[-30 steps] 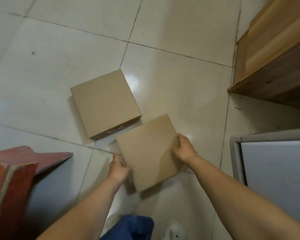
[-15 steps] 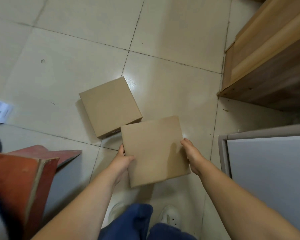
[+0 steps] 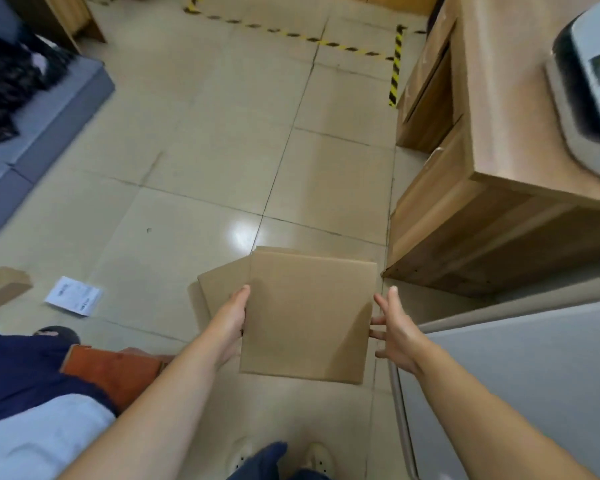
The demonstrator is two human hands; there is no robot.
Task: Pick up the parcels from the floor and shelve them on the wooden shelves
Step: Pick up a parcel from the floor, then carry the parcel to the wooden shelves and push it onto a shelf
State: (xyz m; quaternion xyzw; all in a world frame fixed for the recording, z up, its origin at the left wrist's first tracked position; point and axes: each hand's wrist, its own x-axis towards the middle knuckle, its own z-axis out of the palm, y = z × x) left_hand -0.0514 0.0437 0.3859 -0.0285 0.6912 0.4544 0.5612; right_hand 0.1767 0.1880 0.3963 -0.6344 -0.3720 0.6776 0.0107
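Far left on the floor (image 3: pixel 194 157): a small parcel (image 3: pixel 2 287) and a paper slip (image 3: pixel 74 295). My left hand (image 3: pixel 230 323) clamps the left edge of the raised parcel (image 3: pixel 309 315), held above a second parcel (image 3: pixel 222 287) on the tiles. Right hand (image 3: pixel 397 332): fingers (image 3: pixel 381 301) spread, tips just touching its right edge, not gripping; wooden shelves (image 3: pixel 482 216) further right.

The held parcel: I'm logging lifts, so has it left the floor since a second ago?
Yes. The held parcel has risen, now overlapping the floor parcel it lay beside.
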